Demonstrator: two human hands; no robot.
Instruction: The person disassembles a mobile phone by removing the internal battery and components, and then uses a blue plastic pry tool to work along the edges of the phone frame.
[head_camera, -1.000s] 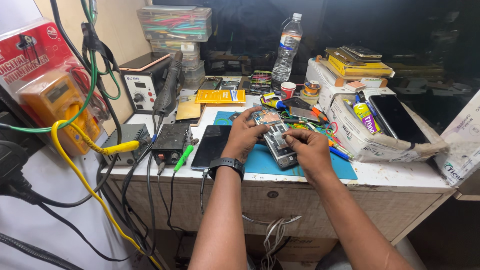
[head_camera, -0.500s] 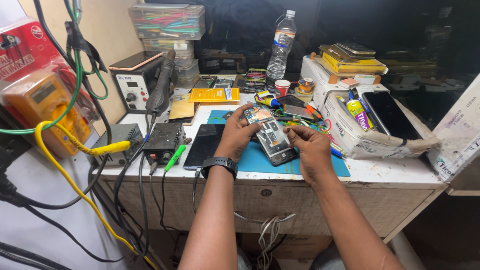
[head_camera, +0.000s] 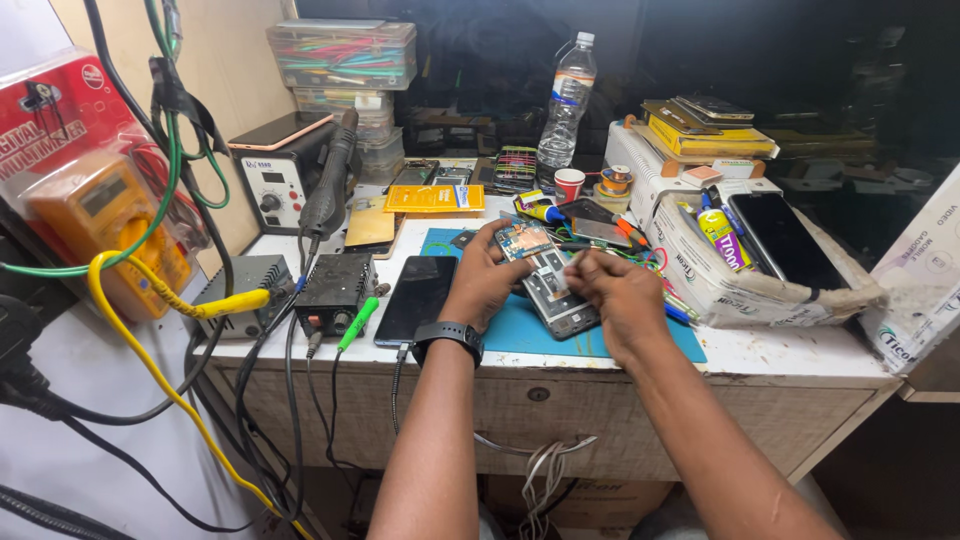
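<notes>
Both my hands have stayed at the opened grey phone with its bare circuit board (head_camera: 548, 280), while my view has drifted so the work sits nearer the frame's centre than a second ago. My left hand (head_camera: 487, 282) grips the phone's left edge, fingers curled closed around its upper end. My right hand (head_camera: 618, 292) is closed just right of it, fingertips pinched over its middle; whether they hold anything I cannot tell. One phone lies under my grip on the one blue rectangular mat (head_camera: 520, 335), centre frame, on the white table (head_camera: 780, 350). One dark-screened black phone (head_camera: 418, 298) lies left of my left wrist. Both forearms reach up from the bottom edge.
</notes>
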